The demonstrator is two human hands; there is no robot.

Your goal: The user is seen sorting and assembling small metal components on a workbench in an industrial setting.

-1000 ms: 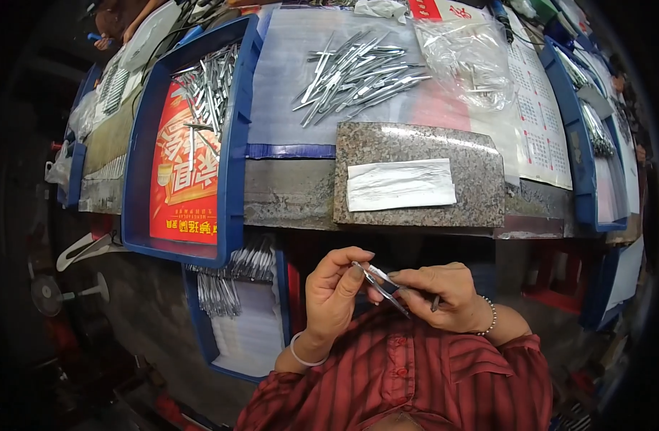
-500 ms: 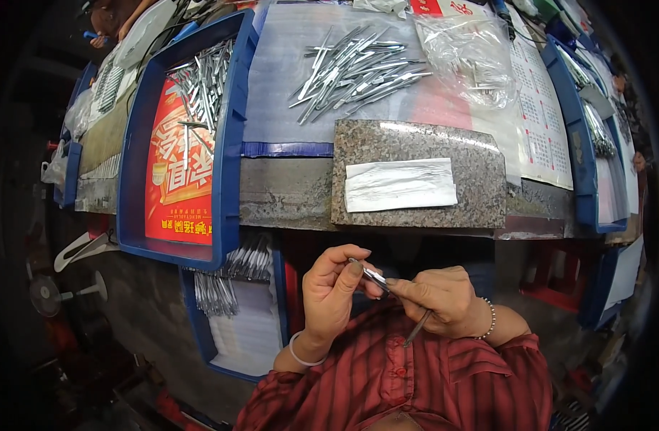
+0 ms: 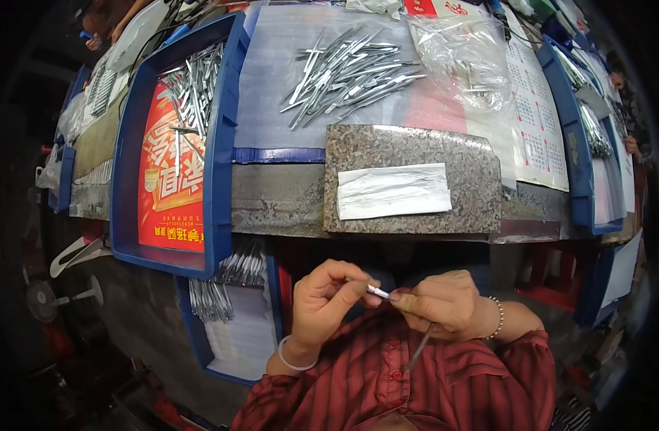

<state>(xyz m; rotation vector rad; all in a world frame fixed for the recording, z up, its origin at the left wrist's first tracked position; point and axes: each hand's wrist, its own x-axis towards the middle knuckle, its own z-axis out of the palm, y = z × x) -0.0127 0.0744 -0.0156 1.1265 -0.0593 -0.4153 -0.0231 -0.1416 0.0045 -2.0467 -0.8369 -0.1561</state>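
In front of my chest, a slim shiny metal piece (image 3: 377,291) spans the gap between my two hands. My left hand (image 3: 324,300) pinches one end of it between thumb and fingertips. My right hand (image 3: 438,300) has thumb and forefinger closed on the other end. A thin dark rod (image 3: 420,348) sticks out below the right palm; whether it is a separate tool is hidden by the fingers. Beyond the hands, a folded white cloth or paper (image 3: 394,191) lies on a speckled stone slab (image 3: 469,176) at the bench edge.
Slim metal pieces (image 3: 347,72) lie heaped on the plastic-covered bench. More sit in a blue tray (image 3: 222,179) on the left and a lower blue tray (image 3: 261,352). A clear plastic bag (image 3: 462,61) and another blue tray (image 3: 584,172) are right. A person's hand (image 3: 94,43) shows far left.
The metal piece has swung from slanted to more nearly level between my hands. Both hands sit slightly lower in the picture, and the whole view has shifted a little.
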